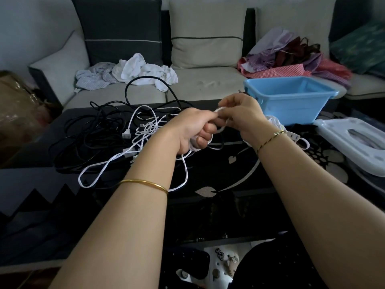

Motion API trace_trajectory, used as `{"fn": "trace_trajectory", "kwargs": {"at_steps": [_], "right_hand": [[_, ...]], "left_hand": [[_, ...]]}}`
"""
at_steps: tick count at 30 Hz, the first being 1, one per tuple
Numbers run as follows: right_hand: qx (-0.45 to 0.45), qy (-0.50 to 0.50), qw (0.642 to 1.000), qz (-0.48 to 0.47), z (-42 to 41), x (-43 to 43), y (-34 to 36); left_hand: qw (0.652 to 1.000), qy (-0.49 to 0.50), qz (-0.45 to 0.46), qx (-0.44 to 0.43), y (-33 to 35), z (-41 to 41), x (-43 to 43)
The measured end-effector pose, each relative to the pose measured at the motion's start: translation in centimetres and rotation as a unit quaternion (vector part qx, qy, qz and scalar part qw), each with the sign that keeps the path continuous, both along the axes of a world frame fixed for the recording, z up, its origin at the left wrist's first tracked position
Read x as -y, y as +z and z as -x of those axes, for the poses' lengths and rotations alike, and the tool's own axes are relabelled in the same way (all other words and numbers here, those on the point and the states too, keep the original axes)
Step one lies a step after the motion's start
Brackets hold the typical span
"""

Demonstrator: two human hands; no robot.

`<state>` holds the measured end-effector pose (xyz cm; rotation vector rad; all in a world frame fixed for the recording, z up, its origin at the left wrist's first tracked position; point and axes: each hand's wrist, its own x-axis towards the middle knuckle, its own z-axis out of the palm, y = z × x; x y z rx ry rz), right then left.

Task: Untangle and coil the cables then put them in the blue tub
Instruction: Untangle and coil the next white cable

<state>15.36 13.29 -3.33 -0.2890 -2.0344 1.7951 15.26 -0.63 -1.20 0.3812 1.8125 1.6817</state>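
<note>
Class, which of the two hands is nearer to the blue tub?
Right. The right hand pinches the white cable close beside the near corner of the blue tub; the left hand grips the cable on the far side of the right hand, farther from the tub.

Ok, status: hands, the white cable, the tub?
Left hand grips white cable loops; right hand pinches the same cable. Blue tub: no cable visible inside. Black cables heaped alongside, uncoiled.
</note>
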Motion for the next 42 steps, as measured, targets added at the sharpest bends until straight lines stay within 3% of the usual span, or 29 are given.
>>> {"fn": "trace_trajectory", "kwargs": {"at_steps": [3, 7, 13, 18, 21, 23, 26, 30, 37, 42], "right_hand": [[0.017, 0.036, 0.995, 0.096, 0.2, -0.4, -1.0], [0.06, 0.167, 0.979, 0.099, 0.2, 0.5, -2.7], [0.055, 0.279, 0.954, 0.097, -0.6, 2.2, -1.7], [0.117, 0.308, 0.944, -0.025, -0.6, 3.1, -1.8], [0.117, 0.352, 0.925, 0.078, -0.9, 3.0, -2.8], [0.103, 0.326, 0.927, 0.152, -0.8, 3.0, -2.8], [0.108, 0.255, 0.955, 0.105, -0.4, 3.3, -2.5], [0.187, 0.227, 0.956, 0.003, -0.1, 3.8, -2.2], [0.206, 0.365, 0.905, 0.072, -1.3, 2.0, -1.9], [0.21, 0.407, 0.888, -0.041, -2.1, 2.5, -0.3]], "left_hand": [[0.99, -0.05, -0.078, 0.103, 0.4, -0.1, 0.6], [0.942, -0.076, -0.258, 0.201, 0.5, 0.4, 1.6], [0.872, 0.04, -0.443, 0.206, -0.3, 2.3, 2.9], [0.82, 0.077, -0.528, 0.208, -0.6, 2.4, 3.2], [0.769, 0.129, -0.589, 0.214, -0.2, 2.7, 3.9], [0.749, 0.156, -0.607, 0.212, -0.1, 3.0, 4.3], [0.744, 0.18, -0.612, 0.201, -0.3, 3.2, 4.5], [0.778, 0.187, -0.578, 0.161, -0.3, 3.3, 4.2], [0.797, 0.249, -0.541, 0.101, -0.4, 3.5, 4.1], [0.815, 0.272, -0.507, 0.072, -0.5, 2.9, 3.1]]}}
